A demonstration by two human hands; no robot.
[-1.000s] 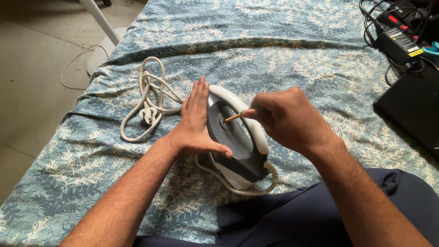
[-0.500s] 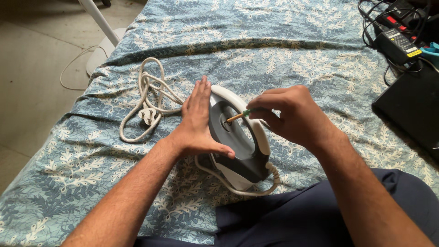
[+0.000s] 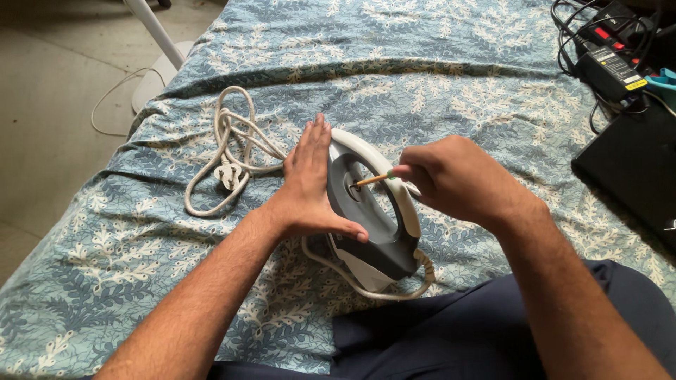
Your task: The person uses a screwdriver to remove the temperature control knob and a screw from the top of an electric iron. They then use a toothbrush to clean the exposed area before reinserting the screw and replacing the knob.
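We have the clothes iron [image 3: 370, 211] lying on its side on the patterned bed cover [image 3: 451, 77], close in front of our lap, with our left hand [image 3: 310, 186] pressed flat against the iron's left face, fingers together and extended, thumb hooked along its lower edge. Our right hand [image 3: 458, 179], just right of the iron, has its fingers clamped on a small screwdriver [image 3: 373, 179] whose tip is seated in the fastener at the centre of the grey dial. We judge the work to be at an early stage: the housing is closed, no removed screw or part lies near the iron, and the white cord [image 3: 232, 158] rests coiled and unplugged left of the iron.
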